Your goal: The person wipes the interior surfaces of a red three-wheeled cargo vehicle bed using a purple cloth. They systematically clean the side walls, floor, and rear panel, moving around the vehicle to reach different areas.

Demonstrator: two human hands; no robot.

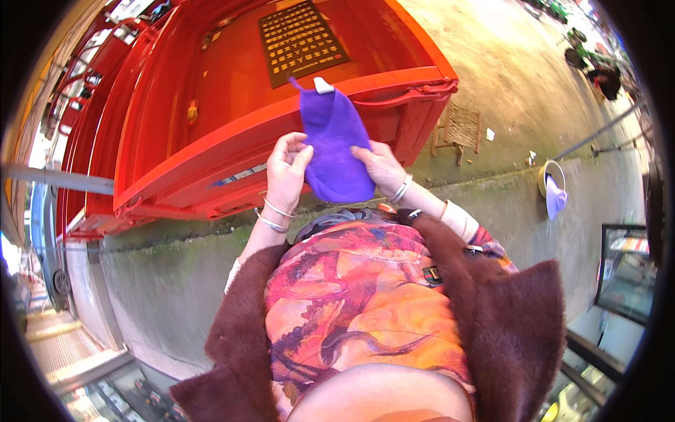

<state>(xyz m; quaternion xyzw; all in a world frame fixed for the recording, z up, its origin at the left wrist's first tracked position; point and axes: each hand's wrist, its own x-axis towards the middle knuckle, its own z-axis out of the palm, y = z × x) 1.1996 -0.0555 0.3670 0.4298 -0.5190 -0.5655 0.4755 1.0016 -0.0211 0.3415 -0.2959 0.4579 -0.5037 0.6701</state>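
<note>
A purple cloth piece (333, 144), rounded at its lower end and shaped somewhat like a sock, is held up in front of me. A seam crosses it, and a white tag (323, 86) and a thin purple strip show at its upper end. My left hand (287, 169) pinches its left edge between thumb and fingers. On the opposite edge, my right hand (382, 167) grips with the thumb on the front, its fingers partly hidden behind the cloth. The far end of the cloth overlaps the view of a red cargo bed's rim (281, 116).
Inside the red bed lie a dark mat with yellow characters (299, 42) and a small orange-yellow object (192, 111). A low woven stool (462, 128) stands right of the bed. Farther right, a bucket (542, 184) has a light purple cloth (555, 198) over its rim, near a black-framed glass case (624, 274).
</note>
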